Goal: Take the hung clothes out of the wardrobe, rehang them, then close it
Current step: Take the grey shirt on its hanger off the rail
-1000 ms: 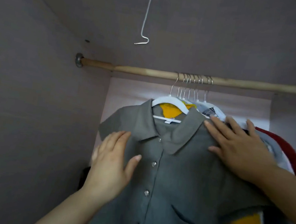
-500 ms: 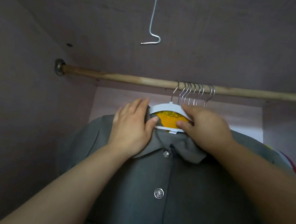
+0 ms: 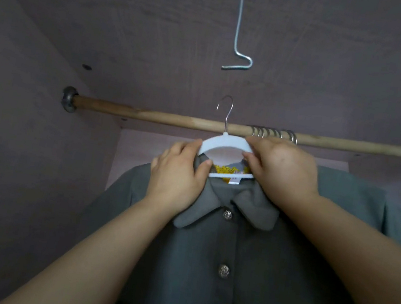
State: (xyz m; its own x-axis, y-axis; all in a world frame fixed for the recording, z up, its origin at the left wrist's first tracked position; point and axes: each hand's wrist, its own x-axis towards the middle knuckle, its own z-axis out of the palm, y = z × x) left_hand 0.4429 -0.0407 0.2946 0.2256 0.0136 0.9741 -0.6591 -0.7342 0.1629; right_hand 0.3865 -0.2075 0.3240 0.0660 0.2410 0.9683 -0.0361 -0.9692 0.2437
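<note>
1. Grey shirt is on a white hanger inside the wardrobe, front toward me, with its collar and metal buttons in view.
2. Hanger hook stands up in front of the wooden rod. Its curve sits above the rod, not round it.
3. Left hand: fingers curled over the hanger's left shoulder and the collar, thumb by the lower bar's end. It grips both.
4. Right hand: thumb and fingers pinch the hanger's right shoulder, with the palm over the collar.
5. Yellow fabric shows through the hanger's gap. I can't tell if it's a separate garment.
6. More metal hooks are bunched on the rod, just above the right hand.
7. Bent wire hook hangs from the wardrobe ceiling overhead.
8. Rod's left end sits in a metal bracket on the side wall.
</note>
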